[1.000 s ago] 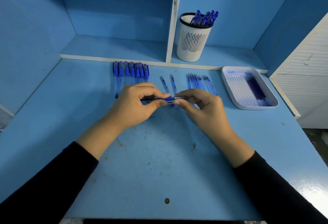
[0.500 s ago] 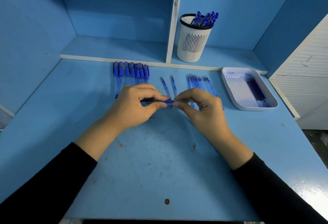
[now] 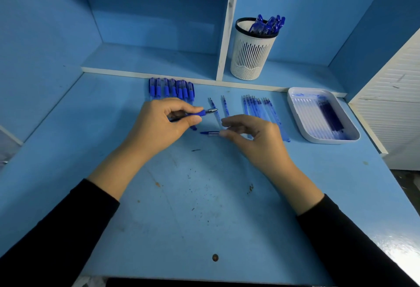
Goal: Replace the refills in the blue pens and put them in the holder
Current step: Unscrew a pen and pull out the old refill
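Scuffed blue laminate, speckled with brown marks, covers the desk (image 3: 204, 207) that fills my feed, closed in by blue walls. Two black sleeves (image 3: 45, 230) enter from the lower corners, with both forearms angled inward toward the middle of the frame.

The left hand (image 3: 159, 125) is curled around a blue pen (image 3: 197, 113), gripping it between thumb and fingers, with its silver tip pointing right. Just below and right of it, the right hand (image 3: 256, 139) hovers low with its fingers bent. It is blurred, but its fingertips appear to pinch the end of a thin refill (image 3: 210, 133) that points left.

Above the hands, a row of capped pens (image 3: 171, 88) lies side by side. Two loose refills (image 3: 225, 107) and a fanned bunch of refills (image 3: 259, 109) lie to its right. A white tray (image 3: 329, 140) at centre right holds more refills.

On the shelf ledge at upper centre, the white slotted holder (image 3: 250, 59) stands upright with finished pens (image 3: 269, 25) leaning inside.
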Action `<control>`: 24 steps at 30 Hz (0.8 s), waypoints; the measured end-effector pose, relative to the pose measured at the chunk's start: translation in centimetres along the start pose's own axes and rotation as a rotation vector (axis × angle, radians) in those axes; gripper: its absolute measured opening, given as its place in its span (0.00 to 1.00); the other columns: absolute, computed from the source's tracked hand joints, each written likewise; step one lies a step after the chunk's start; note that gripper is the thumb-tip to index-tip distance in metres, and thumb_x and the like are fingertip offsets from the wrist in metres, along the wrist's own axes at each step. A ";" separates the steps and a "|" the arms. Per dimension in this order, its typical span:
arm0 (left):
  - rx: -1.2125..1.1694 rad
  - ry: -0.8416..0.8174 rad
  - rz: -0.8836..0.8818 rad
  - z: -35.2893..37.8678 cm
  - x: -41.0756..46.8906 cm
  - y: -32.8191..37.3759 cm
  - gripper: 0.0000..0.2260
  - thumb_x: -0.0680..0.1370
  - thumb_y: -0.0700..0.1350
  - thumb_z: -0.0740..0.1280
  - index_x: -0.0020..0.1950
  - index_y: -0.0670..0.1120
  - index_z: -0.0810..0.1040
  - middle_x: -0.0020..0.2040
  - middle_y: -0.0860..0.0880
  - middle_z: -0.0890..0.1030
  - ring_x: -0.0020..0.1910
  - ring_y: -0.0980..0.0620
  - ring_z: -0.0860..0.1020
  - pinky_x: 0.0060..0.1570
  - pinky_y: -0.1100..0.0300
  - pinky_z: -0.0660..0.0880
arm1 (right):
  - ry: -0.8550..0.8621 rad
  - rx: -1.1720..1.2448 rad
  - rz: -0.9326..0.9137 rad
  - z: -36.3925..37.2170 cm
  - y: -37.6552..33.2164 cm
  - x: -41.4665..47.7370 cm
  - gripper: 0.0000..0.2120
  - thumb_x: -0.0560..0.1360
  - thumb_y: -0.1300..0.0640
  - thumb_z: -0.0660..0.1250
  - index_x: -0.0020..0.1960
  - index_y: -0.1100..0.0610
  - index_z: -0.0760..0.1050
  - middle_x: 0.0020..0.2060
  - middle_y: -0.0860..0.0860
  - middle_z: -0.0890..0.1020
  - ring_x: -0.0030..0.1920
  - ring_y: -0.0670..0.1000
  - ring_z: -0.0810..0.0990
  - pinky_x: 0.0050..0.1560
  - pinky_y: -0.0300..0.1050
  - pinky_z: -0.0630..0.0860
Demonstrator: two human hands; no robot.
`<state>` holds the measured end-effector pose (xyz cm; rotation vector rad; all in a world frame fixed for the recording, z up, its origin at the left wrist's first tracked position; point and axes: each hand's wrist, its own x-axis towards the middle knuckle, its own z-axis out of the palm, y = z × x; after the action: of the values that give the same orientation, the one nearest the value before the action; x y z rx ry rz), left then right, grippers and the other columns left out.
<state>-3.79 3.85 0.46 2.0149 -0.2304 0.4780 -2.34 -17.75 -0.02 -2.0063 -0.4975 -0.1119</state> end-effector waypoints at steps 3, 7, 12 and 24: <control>0.015 0.021 -0.084 -0.3 0.1 -0.3 0.11 0.72 0.39 0.76 0.46 0.55 0.83 0.42 0.60 0.85 0.42 0.60 0.83 0.51 0.62 0.79 | -0.040 -0.305 -0.229 0.2 1.1 0.7 0.10 0.73 0.61 0.73 0.54 0.57 0.82 0.46 0.46 0.83 0.49 0.40 0.78 0.51 0.28 0.70; 0.019 0.007 -0.121 -0.3 0.0 -0.3 0.13 0.72 0.40 0.76 0.44 0.59 0.82 0.38 0.67 0.83 0.42 0.63 0.83 0.50 0.67 0.78 | -0.093 -0.411 -0.368 0.8 1.6 1.3 0.08 0.73 0.64 0.72 0.52 0.59 0.83 0.47 0.51 0.84 0.50 0.55 0.80 0.52 0.45 0.76; 0.005 -0.006 -0.131 -0.2 0.0 -0.4 0.11 0.73 0.39 0.76 0.46 0.56 0.83 0.42 0.62 0.84 0.43 0.63 0.83 0.50 0.69 0.77 | -0.111 -0.443 -0.447 1.3 1.5 1.6 0.06 0.74 0.63 0.70 0.50 0.59 0.83 0.44 0.52 0.84 0.46 0.55 0.80 0.49 0.46 0.77; -0.046 -0.061 -0.128 -0.2 -0.1 0.1 0.10 0.72 0.38 0.76 0.47 0.53 0.84 0.43 0.60 0.85 0.43 0.62 0.83 0.48 0.71 0.76 | 0.007 0.040 -0.010 -0.4 0.0 0.9 0.05 0.76 0.63 0.67 0.49 0.56 0.79 0.36 0.42 0.79 0.38 0.47 0.77 0.43 0.37 0.74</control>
<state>-3.95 3.93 0.56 1.9868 -0.1466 0.3282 -1.49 -17.83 0.42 -1.9640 -0.5018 -0.1137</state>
